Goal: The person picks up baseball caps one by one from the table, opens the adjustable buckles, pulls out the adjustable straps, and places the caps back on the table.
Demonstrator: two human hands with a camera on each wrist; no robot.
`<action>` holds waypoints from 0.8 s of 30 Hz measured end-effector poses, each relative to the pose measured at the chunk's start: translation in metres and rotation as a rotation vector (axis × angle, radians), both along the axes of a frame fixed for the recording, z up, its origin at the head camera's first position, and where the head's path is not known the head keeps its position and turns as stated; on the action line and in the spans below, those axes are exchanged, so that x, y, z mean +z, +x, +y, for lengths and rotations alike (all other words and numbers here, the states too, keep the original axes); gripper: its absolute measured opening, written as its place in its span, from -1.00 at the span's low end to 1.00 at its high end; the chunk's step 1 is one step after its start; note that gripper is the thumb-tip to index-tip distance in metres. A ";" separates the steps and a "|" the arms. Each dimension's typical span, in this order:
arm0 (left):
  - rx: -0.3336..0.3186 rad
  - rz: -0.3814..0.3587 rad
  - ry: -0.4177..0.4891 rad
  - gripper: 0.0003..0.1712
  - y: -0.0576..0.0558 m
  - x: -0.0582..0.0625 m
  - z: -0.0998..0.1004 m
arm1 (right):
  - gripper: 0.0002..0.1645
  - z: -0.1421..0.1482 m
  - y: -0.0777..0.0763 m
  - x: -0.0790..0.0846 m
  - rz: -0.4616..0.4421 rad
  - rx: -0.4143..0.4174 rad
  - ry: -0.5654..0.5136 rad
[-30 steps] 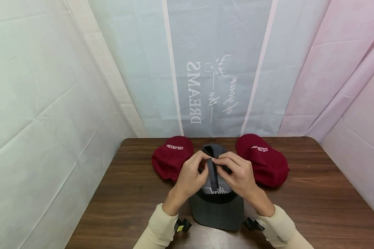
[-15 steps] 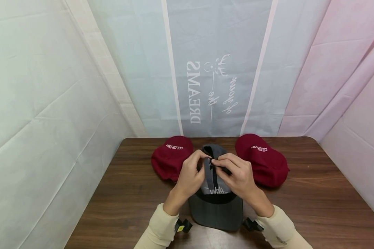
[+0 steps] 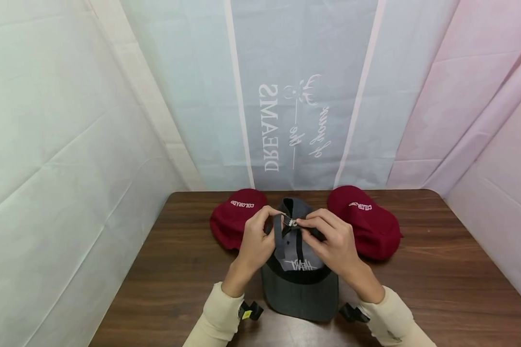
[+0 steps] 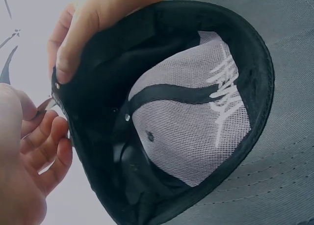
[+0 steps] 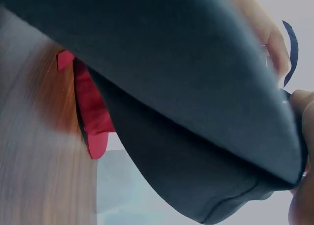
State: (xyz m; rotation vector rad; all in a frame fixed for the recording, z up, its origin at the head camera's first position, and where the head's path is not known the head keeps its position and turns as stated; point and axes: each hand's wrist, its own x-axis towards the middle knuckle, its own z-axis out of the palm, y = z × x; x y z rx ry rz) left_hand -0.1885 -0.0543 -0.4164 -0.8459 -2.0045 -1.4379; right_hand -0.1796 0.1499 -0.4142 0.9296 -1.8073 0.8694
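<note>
A grey baseball cap (image 3: 301, 294) lies crown-down on the table, brim toward me, its mesh lining and white lettering showing in the left wrist view. At its back is a small silver buckle (image 3: 292, 222), between my two hands. My left hand (image 3: 256, 241) pinches the cap's strap (image 3: 279, 238) at the buckle, with the loose end hanging down beside the fingers. Thumb and fingers of my right hand (image 3: 334, 238) grip the back band just right of the buckle. In the left wrist view that thumb (image 4: 66, 63) presses the inside of the band.
Two maroon caps lettered COLORADO flank the grey one: the left cap (image 3: 234, 224) and the right cap (image 3: 366, 226), both near the table's back edge. The wooden table (image 3: 451, 279) meets fabric walls, with a printed curtain (image 3: 304, 164) behind.
My left hand has moved left and pulled the strap end aside into a hanging loop. The silver buckle has come into sight. My right hand stays nearly in place.
</note>
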 end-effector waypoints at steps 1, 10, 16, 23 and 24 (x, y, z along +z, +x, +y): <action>0.002 0.001 0.002 -0.94 0.000 0.000 0.000 | -0.72 0.000 0.000 0.000 -0.014 -0.007 0.004; 0.023 0.030 -0.028 -0.91 0.001 0.002 0.000 | -0.64 0.000 0.003 -0.002 -0.158 -0.132 0.101; -0.026 0.031 -0.061 -0.86 0.001 0.002 0.002 | -0.69 -0.002 0.002 -0.006 -0.122 -0.171 0.173; -0.084 0.067 -0.141 -0.85 0.000 0.001 0.001 | -0.79 -0.001 -0.002 -0.011 -0.040 -0.143 0.148; -0.091 0.078 -0.160 -0.82 0.000 0.000 0.001 | -0.73 -0.001 -0.002 -0.011 -0.042 -0.140 0.143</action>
